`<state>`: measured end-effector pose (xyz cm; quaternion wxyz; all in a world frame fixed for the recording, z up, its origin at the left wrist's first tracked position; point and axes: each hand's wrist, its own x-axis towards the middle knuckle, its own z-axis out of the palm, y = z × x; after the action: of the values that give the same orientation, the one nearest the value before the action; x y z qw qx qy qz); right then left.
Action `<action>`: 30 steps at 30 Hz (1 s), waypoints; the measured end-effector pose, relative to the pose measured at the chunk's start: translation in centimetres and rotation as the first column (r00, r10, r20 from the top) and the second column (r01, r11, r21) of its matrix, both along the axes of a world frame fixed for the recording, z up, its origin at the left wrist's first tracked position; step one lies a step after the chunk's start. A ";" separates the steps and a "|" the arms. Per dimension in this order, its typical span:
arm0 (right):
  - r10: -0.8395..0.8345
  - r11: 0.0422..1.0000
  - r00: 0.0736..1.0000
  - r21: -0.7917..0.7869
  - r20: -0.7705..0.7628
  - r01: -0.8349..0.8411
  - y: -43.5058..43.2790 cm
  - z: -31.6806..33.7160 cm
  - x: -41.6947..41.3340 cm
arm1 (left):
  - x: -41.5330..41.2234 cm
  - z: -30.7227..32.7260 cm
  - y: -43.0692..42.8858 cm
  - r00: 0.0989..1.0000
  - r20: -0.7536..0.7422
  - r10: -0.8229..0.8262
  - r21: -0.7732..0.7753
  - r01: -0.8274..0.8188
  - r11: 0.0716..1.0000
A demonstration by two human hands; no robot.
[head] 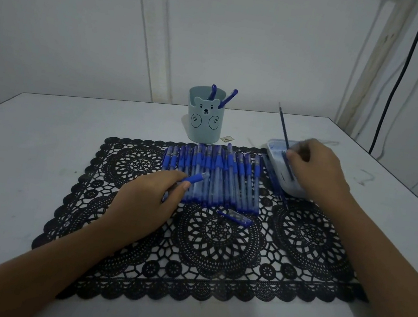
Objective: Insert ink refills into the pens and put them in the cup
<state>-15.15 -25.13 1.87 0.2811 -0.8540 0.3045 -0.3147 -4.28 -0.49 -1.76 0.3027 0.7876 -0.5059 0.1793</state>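
Two blue pens (pixel 227 99) lean in the cup (pixel 202 121), a pale teal plastic cylinder with a raised bear face and round paws on its front. It stands on the smooth white bench (pixel 24 156), just beyond the mat.

One mat (pixel 214 255): black, rectangular openwork in lace-like rosettes, with a scalloped edge.

One close-packed row of pens (pixel 221 179): translucent blue barrels with solid blue caps, lying side by side on the far half of the mat.

One left hand (pixel 146 203): rests on the mat, thumb and fingers curled round a single pen barrel (pixel 196 177), whose clear end points over the row.

One right hand (pixel 316 167): fingers pinch a thin, dark blue ink refill (pixel 284 132), which slants with its fine tip raised and its lower end in the tray.

One tray (pixel 272 148): white plastic with rounded corners, at the mat's far right corner, holding more slender refills.

One loose piece (pixel 235 217): short, translucent blue, on the mat just in front of the row.

One cable (pixel 398 78): black, hanging down the wall at right.
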 end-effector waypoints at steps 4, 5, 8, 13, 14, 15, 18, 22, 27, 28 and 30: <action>0.167 0.967 0.940 0.135 0.296 -0.214 3.2 0.5 -0.4 | 0.0 0.0 0.1 1.000 0.011 -0.019 0.005 0.019 1.000; 0.194 0.946 0.921 0.186 0.337 -0.267 4.0 0.6 -0.6 | -0.1 0.0 0.1 1.000 0.017 -0.020 0.006 0.020 1.000; 0.266 0.833 0.877 0.363 0.400 -0.418 5.9 0.2 -0.9 | -0.2 0.1 0.0 0.999 0.024 -0.026 0.005 0.026 1.000; 0.310 0.559 0.765 0.543 0.564 -0.627 7.9 -0.5 -1.2 | -0.2 0.2 0.0 0.999 0.020 -0.051 0.013 0.051 0.999; 0.312 0.541 0.752 0.542 0.580 -0.643 8.1 -0.5 -1.2 | -0.3 0.2 0.1 0.998 0.021 -0.053 0.015 0.053 0.998; 0.312 0.528 0.742 0.541 0.593 -0.655 8.3 -0.6 -1.1 | -0.3 0.2 0.1 0.998 0.021 -0.055 0.018 0.055 0.998; 0.301 0.496 0.737 0.561 0.605 -0.663 8.6 -0.7 -1.0 | -0.4 0.3 0.1 0.997 0.019 -0.068 0.018 0.068 0.998; 0.300 0.482 0.737 0.570 0.606 -0.665 8.7 -0.8 -1.0 | -0.4 0.4 0.1 0.997 0.007 -0.082 0.017 0.081 0.997; 0.269 0.402 0.722 0.606 0.638 -0.686 8.9 -0.6 -1.2 | -0.2 0.4 0.0 0.993 -0.027 -0.119 -0.007 0.119 0.993; 0.268 0.385 0.716 0.609 0.645 -0.693 8.9 -0.5 -1.2 | -0.2 0.4 0.0 0.992 -0.031 -0.124 -0.012 0.124 0.992; 0.274 0.361 0.701 0.605 0.658 -0.709 9.0 -0.5 -1.3 | -0.2 0.4 0.1 0.991 -0.042 -0.127 -0.022 0.127 0.992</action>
<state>-16.44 -16.18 1.33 0.7938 -0.5657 0.0602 -0.2150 -4.47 -0.43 -1.35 0.3317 0.7545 -0.5467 0.1476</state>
